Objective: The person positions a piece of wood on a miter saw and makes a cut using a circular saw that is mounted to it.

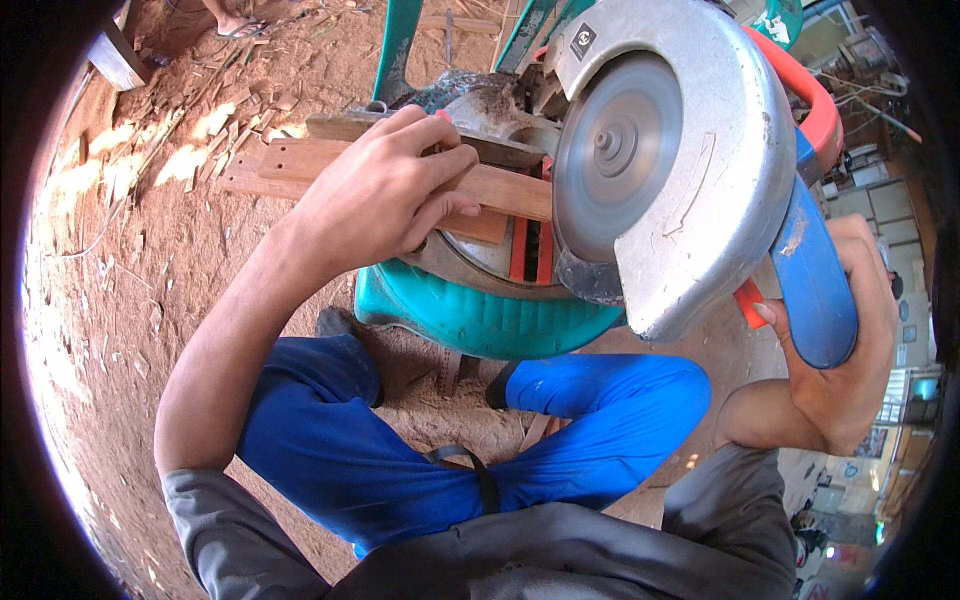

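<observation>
My left hand is closed on a brown wooden strip, its fingers curled over the top. A second wooden strip lies under the first, and both stick out leftward past my wrist. The held strip's right end is at the blade of a mitre saw, whose face is blurred as if spinning. A silver guard covers the blade's right side. My right hand wraps round the saw's blue handle, thumb near the orange trigger.
The saw rests on a green plastic chair in front of my bent legs in blue trousers. Wood scraps and sawdust litter the ground at left. Another person's foot shows at the far left. Shelves and clutter line the right side.
</observation>
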Tool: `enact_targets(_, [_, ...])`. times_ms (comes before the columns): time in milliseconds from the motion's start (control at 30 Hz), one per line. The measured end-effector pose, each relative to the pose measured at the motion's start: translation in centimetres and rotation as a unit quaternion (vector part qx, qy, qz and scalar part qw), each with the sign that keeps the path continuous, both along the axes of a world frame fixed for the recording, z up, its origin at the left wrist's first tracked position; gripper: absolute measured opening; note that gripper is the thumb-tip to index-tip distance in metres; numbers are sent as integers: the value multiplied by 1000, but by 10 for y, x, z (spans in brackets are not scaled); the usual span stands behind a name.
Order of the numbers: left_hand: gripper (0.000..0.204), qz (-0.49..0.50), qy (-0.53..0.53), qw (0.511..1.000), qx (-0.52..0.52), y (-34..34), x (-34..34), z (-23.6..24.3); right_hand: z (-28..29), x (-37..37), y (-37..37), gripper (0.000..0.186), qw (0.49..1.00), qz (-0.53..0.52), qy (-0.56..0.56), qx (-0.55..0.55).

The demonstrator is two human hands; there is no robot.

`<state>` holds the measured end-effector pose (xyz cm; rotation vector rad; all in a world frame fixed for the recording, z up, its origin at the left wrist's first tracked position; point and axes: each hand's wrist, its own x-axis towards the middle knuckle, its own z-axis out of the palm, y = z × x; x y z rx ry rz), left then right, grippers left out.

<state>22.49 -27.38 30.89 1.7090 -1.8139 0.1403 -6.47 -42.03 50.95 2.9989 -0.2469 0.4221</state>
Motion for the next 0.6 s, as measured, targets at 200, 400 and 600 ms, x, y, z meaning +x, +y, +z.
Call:
enact_targets(200, [39, -4, 5, 1000, 5, 0, 1, -2, -1, -1, -2, 43, 1000, 5, -5, -6])
enact_targets(400, [39, -3, 8, 1000, 0, 1, 0, -3, -1, 0, -2, 42, 1000, 8, -3, -1])
enact_targets(600, [40, 2, 24, 1000, 5, 1, -1, 1, -1, -1, -4, 41, 1000, 3, 0, -3])
